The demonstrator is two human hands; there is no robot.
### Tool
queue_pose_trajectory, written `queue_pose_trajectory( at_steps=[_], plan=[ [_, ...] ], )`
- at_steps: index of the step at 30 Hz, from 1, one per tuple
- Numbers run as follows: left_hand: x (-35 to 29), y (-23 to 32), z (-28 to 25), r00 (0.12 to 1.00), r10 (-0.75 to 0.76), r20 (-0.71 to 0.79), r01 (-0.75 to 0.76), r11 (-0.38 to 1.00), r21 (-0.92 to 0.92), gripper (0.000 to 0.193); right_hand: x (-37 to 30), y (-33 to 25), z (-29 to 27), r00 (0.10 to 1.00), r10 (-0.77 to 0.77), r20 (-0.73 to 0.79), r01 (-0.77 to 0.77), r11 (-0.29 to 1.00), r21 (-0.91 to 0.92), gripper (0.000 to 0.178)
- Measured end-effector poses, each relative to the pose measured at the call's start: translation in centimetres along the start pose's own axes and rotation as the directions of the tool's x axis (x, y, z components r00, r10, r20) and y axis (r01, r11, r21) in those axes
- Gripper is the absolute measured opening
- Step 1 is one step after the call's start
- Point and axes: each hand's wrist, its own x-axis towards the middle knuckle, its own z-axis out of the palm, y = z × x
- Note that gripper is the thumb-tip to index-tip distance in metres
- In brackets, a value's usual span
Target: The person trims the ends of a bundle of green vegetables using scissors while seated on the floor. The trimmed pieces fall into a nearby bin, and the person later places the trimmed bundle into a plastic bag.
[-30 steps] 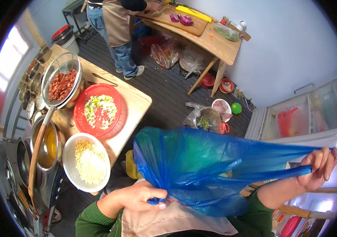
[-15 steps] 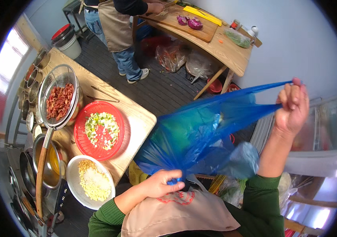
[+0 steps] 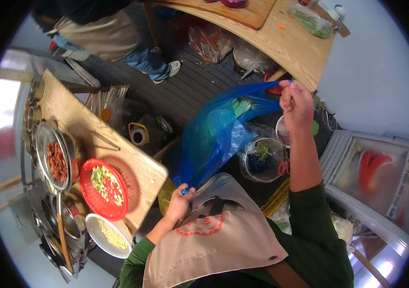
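A blue plastic bag hangs stretched between my two hands in front of my apron. Something green shows through its thin film, but I cannot make out what. My left hand is closed round the bag's lower left end, with a bit of blue plastic poking out of the fist. Raised at the right, my right hand pinches the bag's upper corner and pulls it taut. Beside my left hand, on the wooden table, are a red basket of chopped green-and-white pieces and a white basket of pale yellow bits.
A strainer of red-brown meat pieces stands on the left table. Under the bag are a lined bin and red scissors. A co-worker stands at the far left near another table. A glass-topped freezer is at right.
My view has swung toward the right and down. My right hand has come inward and the bag hangs more upright, uncovering the bin. The co-worker now leans farther left in view.
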Motion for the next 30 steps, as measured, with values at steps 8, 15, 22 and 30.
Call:
queue_pose_trajectory(
  at_steps=[8, 15, 22, 30],
  plan=[
    [8.9, 5.8, 4.9, 0.995, -0.001, -0.101, 0.010, 0.996, 0.090, 0.027, 5.1, 1.9, -8.7, 0.973, 0.041, -0.227, -0.066, 0.992, -0.103, 0.020],
    [14.9, 9.7, 10.2, 0.999, 0.023, 0.033, -0.035, 0.906, 0.423, 0.043, 5.3, 1.1, -15.3, 0.920, -0.046, -0.388, -0.010, 0.990, -0.142, 0.020],
    [22.6, 7.8, 12.3, 0.995, -0.024, 0.094, -0.024, 0.877, 0.481, 0.038, 4.0, 6.2, -21.1, 0.927, 0.052, -0.371, -0.238, 0.845, -0.478, 0.016],
    [17.7, 7.0, 9.6, 0.908, -0.181, 0.378, 0.083, 0.962, 0.260, 0.035, -1.0, 13.4, -25.7, 0.810, 0.122, -0.573, -0.380, 0.854, -0.355, 0.011]
  ],
)
